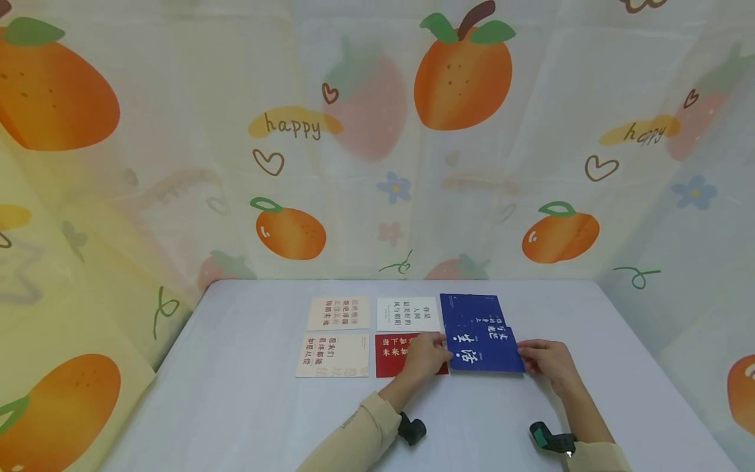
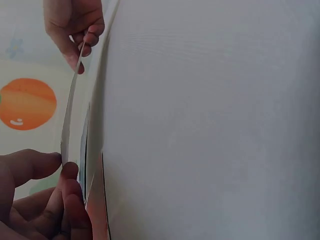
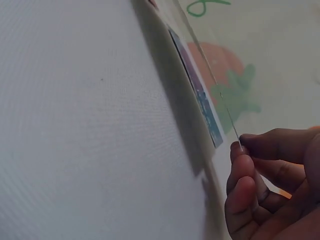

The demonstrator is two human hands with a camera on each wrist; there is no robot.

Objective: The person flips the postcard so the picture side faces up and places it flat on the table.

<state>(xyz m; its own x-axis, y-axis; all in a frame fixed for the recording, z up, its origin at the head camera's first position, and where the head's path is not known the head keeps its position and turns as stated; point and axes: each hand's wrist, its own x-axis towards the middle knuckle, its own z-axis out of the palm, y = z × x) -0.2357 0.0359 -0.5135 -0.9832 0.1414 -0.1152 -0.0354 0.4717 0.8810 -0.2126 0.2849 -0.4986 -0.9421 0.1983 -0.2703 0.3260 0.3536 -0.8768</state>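
Both hands hold one blue card (image 1: 486, 351) with white lettering by its opposite short edges. At its left edge my left hand (image 1: 423, 357) pinches it between thumb and fingers, over part of a red card (image 1: 390, 354). My right hand (image 1: 548, 360) pinches the right edge. From the side, in the left wrist view, the held card (image 2: 70, 115) is a thin, slightly bowed sheet raised above the table. Behind it another blue card (image 1: 472, 308) lies flat, its near part overlapped by the held one in the head view.
Left of the blue cards lie a white card (image 1: 407, 313) at the back, a beige card (image 1: 339, 313) and a cream card (image 1: 333, 357), all printed with characters. A white cloth covers the table (image 1: 236, 393). A fruit-patterned curtain (image 1: 366, 216) hangs behind it.
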